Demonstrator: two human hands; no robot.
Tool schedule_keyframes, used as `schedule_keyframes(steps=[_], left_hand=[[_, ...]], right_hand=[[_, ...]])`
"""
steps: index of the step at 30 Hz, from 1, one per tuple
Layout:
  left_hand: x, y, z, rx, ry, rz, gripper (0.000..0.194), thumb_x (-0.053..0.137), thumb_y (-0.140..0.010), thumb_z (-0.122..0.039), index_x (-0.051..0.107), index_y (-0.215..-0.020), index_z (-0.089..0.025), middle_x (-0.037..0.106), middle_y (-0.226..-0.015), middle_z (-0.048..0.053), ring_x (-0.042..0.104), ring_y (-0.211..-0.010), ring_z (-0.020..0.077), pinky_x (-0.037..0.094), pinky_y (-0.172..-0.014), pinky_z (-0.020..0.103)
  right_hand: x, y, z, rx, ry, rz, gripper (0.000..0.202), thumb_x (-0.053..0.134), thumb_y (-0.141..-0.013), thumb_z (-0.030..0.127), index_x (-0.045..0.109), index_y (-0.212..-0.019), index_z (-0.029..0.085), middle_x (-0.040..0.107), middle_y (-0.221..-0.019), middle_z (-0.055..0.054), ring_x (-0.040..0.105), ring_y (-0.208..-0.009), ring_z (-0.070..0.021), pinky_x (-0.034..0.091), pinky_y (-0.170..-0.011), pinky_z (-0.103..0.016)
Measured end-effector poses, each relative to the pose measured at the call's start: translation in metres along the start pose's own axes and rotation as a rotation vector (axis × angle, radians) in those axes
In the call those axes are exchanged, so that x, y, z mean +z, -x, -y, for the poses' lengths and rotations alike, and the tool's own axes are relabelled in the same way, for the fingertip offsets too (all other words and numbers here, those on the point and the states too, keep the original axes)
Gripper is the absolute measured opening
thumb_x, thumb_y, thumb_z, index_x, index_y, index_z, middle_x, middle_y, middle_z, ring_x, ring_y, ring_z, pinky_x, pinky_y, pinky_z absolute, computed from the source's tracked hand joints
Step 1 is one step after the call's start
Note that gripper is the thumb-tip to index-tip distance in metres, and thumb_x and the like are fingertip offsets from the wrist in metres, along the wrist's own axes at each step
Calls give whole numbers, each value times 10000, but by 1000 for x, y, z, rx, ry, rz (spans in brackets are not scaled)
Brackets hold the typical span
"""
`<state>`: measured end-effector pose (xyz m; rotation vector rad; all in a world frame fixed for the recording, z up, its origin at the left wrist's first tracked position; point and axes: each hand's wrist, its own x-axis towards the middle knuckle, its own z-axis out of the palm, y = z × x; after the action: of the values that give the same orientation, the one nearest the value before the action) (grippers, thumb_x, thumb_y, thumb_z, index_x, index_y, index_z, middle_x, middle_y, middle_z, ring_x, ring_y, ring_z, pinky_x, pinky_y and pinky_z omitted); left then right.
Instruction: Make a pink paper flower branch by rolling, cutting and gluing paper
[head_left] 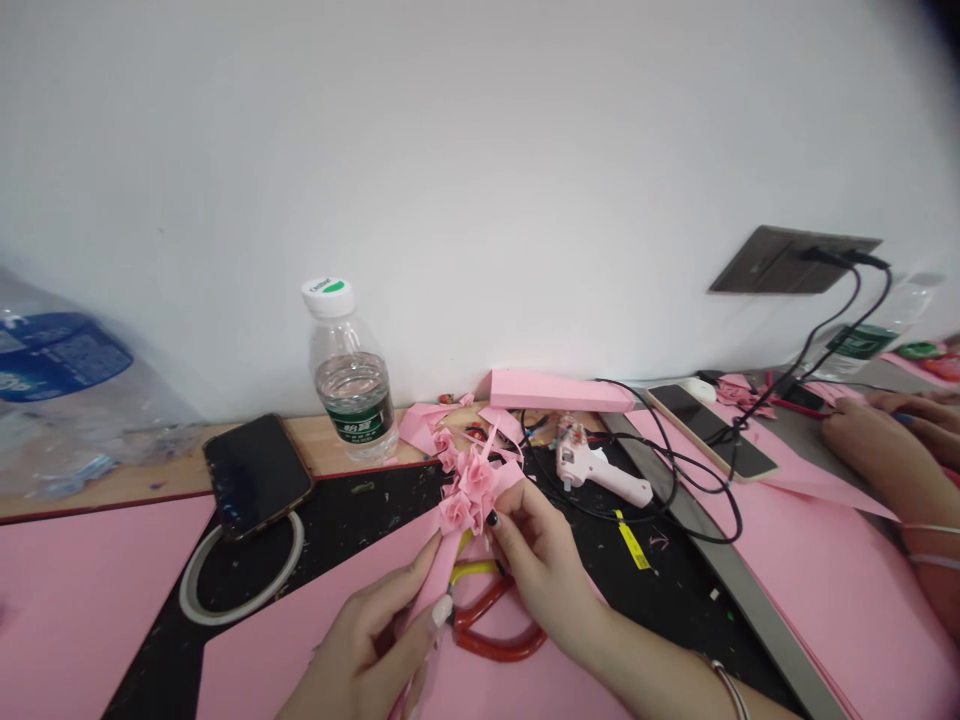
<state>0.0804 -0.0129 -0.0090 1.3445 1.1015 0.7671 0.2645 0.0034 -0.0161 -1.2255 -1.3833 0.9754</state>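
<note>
Pink paper flowers (466,490) stand in a cluster at the end of a folded pink paper strip (441,568), in front of me. Round the lower strip my left hand (375,640) is closed, thumb and fingers pinching it. My right hand (544,560) grips the cluster's right side, its thumb pressed at the flowers' base; its other fingertips are partly hidden behind the paper. Beneath both hands, red-handled scissors or pliers (499,655) with a yellow part lie on a pink paper sheet (300,640).
A pale pink glue gun (600,470) with looping black cables lies behind my right hand. A water bottle (351,385), black phone (259,475) and tape roll (191,590) are at left. Another phone (712,430) and a co-worker's hands (885,440) are at right, below a wall socket (787,262).
</note>
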Motion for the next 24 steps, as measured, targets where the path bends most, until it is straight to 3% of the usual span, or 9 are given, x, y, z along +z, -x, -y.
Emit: schedule_keyframes(steps=[12, 24], left_hand=[[1, 0, 4, -12, -14, 59, 454, 602, -818, -372, 603, -1258, -259, 628, -658, -17, 532, -547, 139, 499, -505, 209], [1, 0, 5, -15, -64, 88, 438, 560, -842, -408, 599, -1257, -270, 593, -612, -24, 552, -567, 154, 544, -592, 241]], right_hand=[[1, 0, -4, 50, -106, 37, 192, 458, -896, 212, 409, -710, 225, 404, -565, 68, 329, -464, -95, 274, -442, -228], [1, 0, -3, 47, -106, 44, 205, 462, -903, 239, 402, -708, 225, 402, -553, 69, 326, -462, -97, 271, -442, -230]])
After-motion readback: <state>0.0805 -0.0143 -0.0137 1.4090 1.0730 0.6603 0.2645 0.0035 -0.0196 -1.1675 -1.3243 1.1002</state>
